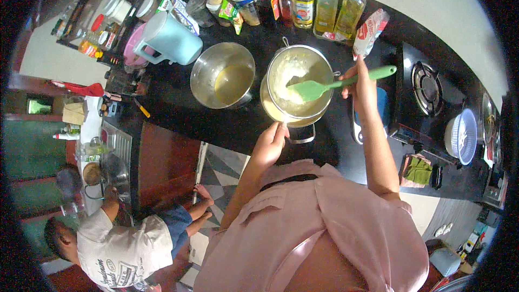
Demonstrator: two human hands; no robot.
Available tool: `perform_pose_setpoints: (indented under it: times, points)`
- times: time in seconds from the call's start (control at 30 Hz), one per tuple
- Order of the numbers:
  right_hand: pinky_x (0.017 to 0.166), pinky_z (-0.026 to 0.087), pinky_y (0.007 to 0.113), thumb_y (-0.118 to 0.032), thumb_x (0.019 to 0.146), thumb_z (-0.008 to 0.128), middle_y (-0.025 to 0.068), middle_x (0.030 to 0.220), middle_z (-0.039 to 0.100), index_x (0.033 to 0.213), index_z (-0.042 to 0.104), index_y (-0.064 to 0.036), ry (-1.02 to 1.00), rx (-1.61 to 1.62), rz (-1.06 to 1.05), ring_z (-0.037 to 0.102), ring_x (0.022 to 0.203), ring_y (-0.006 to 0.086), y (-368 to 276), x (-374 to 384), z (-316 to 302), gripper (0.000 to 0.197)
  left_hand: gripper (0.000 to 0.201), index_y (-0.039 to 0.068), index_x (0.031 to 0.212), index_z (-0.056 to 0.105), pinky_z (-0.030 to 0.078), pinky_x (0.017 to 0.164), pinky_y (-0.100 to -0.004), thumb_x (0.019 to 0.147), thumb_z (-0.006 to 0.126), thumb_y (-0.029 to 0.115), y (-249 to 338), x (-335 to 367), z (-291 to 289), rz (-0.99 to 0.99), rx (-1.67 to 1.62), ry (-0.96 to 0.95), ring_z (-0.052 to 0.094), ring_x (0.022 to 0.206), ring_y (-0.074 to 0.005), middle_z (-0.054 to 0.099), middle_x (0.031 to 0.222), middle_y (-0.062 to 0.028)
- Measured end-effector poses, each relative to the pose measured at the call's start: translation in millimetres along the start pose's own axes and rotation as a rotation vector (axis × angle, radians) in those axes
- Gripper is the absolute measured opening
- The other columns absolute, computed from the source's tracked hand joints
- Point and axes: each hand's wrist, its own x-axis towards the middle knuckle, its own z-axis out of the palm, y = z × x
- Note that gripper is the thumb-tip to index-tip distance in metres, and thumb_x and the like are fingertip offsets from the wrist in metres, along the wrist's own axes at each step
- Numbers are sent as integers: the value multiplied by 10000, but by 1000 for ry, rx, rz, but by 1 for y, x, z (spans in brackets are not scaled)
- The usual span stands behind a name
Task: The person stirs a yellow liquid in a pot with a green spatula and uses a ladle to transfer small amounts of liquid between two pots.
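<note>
My right hand (358,86) is closed round the handle of a green spatula (308,91). The blade rests inside a metal sieve (320,65), against a pale, creamy mass (293,73). The sieve sits over a metal pot (309,124), whose loop handle points towards me. Some pale yellow mixture shows below the sieve at the pot's near left. My left hand (272,143) pinches the near edge of the sieve, seemingly at its handle, which the fingers mostly cover. Left of the pot stands a steel bowl (201,73) with a little yellowish liquid in the bottom.
Oil bottles (326,8), jars and packets line the back wall. A light-blue jug (173,40) stands at the back left. On the right are a gas stove (413,111), a blue-white basket (466,135) and a green cloth (419,170). Another person (127,243) is by the sink, lower left.
</note>
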Motion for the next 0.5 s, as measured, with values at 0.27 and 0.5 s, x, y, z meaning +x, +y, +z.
perform_pose_setpoints:
  times: [0.27,0.5]
  points:
    - [363,397,244,-418,879,478,99,606,563,709,530,-11,66,-167,-356,499,394,135,-14,8,0,445,319,43,757,501,384,522,-304,935,381,279,10,2,1,100,101,50,454,516,-152,462,570,-55]
    - [312,365,270,-410,881,473,109,571,539,723,485,-26,152,127,28,447,341,145,54,-10,-16,415,308,70,786,481,279,433,-233,948,359,302,-1,4,8,171,122,80,329,453,-66,365,514,36]
